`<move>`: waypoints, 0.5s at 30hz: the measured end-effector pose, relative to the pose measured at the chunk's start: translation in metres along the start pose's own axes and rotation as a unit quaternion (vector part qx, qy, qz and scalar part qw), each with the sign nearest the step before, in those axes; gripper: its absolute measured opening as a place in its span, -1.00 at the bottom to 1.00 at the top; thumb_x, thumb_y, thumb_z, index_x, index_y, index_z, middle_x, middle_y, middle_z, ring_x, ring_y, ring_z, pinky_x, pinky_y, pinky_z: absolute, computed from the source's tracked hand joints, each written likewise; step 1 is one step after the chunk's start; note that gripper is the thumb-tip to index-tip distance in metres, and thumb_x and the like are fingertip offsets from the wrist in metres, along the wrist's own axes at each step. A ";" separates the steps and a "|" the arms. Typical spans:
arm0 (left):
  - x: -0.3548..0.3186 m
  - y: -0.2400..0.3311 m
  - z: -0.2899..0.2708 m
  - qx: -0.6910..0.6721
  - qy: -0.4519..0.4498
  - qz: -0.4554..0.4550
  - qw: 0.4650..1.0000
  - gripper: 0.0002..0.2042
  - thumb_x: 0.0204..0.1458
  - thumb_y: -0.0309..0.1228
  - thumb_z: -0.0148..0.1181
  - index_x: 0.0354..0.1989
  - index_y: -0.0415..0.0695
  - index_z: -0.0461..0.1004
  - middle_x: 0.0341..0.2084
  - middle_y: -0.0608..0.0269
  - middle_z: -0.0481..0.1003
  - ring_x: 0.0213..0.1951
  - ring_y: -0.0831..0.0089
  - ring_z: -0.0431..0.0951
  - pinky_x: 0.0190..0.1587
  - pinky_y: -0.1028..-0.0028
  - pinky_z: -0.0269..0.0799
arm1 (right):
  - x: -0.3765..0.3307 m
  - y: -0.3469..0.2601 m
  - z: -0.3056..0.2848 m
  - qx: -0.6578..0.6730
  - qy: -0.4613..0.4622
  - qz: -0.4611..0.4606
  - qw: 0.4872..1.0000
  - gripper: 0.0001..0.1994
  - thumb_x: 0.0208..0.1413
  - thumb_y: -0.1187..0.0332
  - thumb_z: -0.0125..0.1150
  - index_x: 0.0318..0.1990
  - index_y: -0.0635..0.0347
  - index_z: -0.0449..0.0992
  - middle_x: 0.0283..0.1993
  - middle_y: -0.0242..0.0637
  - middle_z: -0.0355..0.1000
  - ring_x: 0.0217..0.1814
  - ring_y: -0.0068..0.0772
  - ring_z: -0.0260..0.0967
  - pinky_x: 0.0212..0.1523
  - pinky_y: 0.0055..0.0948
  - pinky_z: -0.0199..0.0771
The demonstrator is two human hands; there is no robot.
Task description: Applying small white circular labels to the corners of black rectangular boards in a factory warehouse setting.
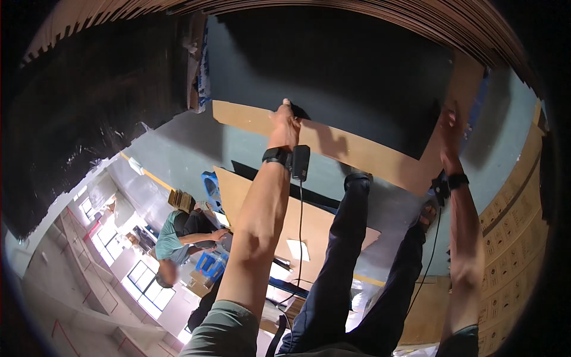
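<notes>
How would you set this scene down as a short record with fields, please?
Left hand: at the near edge of the black sheet, thumb uppermost; grip unclear
Right hand: at the right-hand margin of the brown sheet; grip unclear
Sheets: black overlies brown, leaving brown showing along the near and right edges
Wrists: black band on each
Beyond the sheets: layered brown edges
Right side: printed brown cardboard
Left background: another person in a green top, apparently seated
</notes>
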State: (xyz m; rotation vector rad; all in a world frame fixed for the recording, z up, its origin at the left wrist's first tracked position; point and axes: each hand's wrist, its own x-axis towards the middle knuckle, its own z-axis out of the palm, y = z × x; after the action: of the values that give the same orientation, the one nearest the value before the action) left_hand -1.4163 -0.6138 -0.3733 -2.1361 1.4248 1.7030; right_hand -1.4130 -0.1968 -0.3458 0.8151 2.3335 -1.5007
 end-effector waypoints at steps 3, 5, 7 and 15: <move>0.003 0.005 -0.007 -0.004 -0.007 0.017 1.000 -0.69 0.21 -0.22 0.12 -0.13 -0.28 0.36 -0.25 0.06 0.45 -0.27 0.18 0.48 -0.21 0.17 0.53 | -0.023 0.032 -0.029 -0.041 -0.011 -0.006 0.999 -0.38 0.30 0.06 0.04 0.40 0.16 0.08 0.13 -0.09 0.38 0.12 -0.31 0.36 0.12 -0.29 0.34; 0.024 0.007 -0.020 -0.015 -0.018 0.018 1.000 -0.67 0.21 -0.20 0.11 -0.13 -0.27 0.38 -0.25 0.06 0.45 -0.27 0.17 0.49 -0.22 0.19 0.52 | -0.039 0.066 -0.042 -0.054 -0.014 -0.026 0.998 -0.39 0.30 0.05 0.04 0.38 0.17 0.12 0.09 -0.14 0.40 0.09 -0.35 0.36 0.10 -0.33 0.35; 0.040 0.013 -0.051 0.007 -0.341 -0.056 0.938 -0.43 0.18 -0.28 0.17 0.22 -0.26 0.04 -0.07 0.01 0.35 -0.26 0.18 0.47 -0.31 0.21 0.49 | -0.074 0.111 -0.076 -0.074 -0.104 0.045 0.991 -0.46 0.31 0.05 0.03 0.29 0.22 0.25 -0.08 -0.26 0.44 -0.07 -0.46 0.36 0.00 -0.44 0.39; -0.089 -0.061 -0.110 0.115 -0.370 -0.010 0.922 -0.34 0.18 -0.05 0.11 0.26 -0.29 0.08 0.11 -0.09 0.29 0.20 0.05 0.32 0.14 0.12 0.41 | -0.265 0.109 -0.179 0.055 -0.125 0.333 0.933 -0.68 0.27 0.14 0.09 -0.01 0.18 0.50 -0.32 -0.47 0.43 -0.41 -0.69 0.32 -0.40 -0.63 0.39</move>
State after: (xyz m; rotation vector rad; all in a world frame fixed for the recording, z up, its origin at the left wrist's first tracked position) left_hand -1.2909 -0.5859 -0.2883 -1.1659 1.2632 1.9051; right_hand -1.1192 -0.0870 -0.2204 1.2043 1.5639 -1.3274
